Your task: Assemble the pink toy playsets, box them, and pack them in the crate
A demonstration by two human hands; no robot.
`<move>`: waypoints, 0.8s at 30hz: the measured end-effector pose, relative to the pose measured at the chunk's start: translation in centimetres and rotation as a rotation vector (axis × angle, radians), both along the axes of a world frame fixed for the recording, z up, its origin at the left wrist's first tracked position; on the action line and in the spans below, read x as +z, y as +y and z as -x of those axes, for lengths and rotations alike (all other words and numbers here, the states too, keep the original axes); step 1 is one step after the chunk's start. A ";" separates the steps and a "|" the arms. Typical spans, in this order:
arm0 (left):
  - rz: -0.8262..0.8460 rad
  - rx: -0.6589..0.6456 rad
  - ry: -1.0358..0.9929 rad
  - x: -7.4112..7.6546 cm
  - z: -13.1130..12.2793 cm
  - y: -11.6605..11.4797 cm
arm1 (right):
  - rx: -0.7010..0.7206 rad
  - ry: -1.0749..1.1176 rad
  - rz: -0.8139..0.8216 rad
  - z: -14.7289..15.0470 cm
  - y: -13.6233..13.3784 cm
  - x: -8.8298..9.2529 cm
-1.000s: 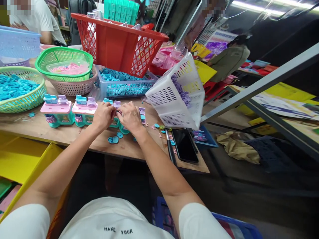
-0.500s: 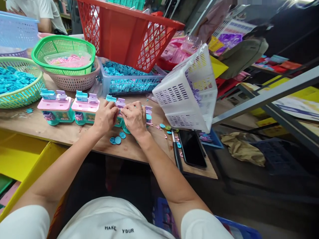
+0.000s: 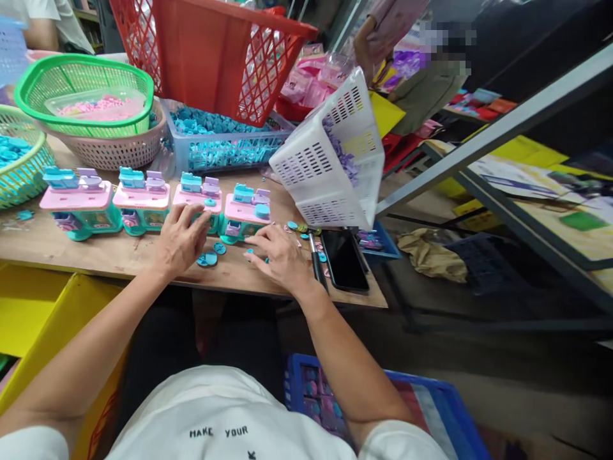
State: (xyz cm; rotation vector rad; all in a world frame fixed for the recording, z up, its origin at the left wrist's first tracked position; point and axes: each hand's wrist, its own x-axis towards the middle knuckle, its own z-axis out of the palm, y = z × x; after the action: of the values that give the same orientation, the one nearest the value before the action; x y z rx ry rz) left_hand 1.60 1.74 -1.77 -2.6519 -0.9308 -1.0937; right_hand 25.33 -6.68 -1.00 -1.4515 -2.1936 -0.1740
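Observation:
Several toy kitchen units with pink tops and teal bases stand in a row on the wooden table. My left hand [image 3: 181, 241] is at the front of the third toy unit [image 3: 197, 195], its bent fingers apart and touching its edge; their undersides are hidden. A small blue round piece [image 3: 209, 202] lies on that unit's top. My right hand [image 3: 283, 257] is open low over the table, right of the last unit [image 3: 247, 211], which bears a blue disc [image 3: 262, 211]. Near its thumb is a small blue piece [image 3: 249, 252]. Loose blue discs [image 3: 207, 259] lie between my hands.
Behind the row stand a blue basket of blue parts [image 3: 225, 156], a red basket [image 3: 205, 61] and a green basket [image 3: 86, 128]. A white basket [image 3: 316, 166] leans at the right. A phone [image 3: 345, 259] and a black-handled tool [image 3: 316, 259] lie near the table's right edge.
My hands have separated: the left lies further left by the third unit, the right has dropped to the table. A blue disc now shows on the last unit. The view has shifted right.

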 end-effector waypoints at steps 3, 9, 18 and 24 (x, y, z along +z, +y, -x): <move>0.029 -0.123 0.022 -1.2 -1.6 -1.7 | -0.046 -0.031 0.045 -1.9 -1.7 -2.5; 0.216 -0.146 -0.120 -0.8 -2.6 -2.2 | -0.046 0.115 0.061 -0.7 -0.6 -3.0; 0.917 -0.134 -0.781 1.9 -1.1 -1.7 | 0.084 0.562 -0.042 6.3 2.9 1.2; 0.787 0.013 -0.825 0.1 0.2 -0.8 | 0.100 0.455 -0.059 10.0 5.9 0.6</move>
State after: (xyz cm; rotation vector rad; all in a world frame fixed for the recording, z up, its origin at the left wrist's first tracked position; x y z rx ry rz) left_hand 1.44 0.91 -1.66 -2.6564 -1.8190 -2.2831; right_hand 15.31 -0.75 -0.38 -1.2046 -1.8639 0.1166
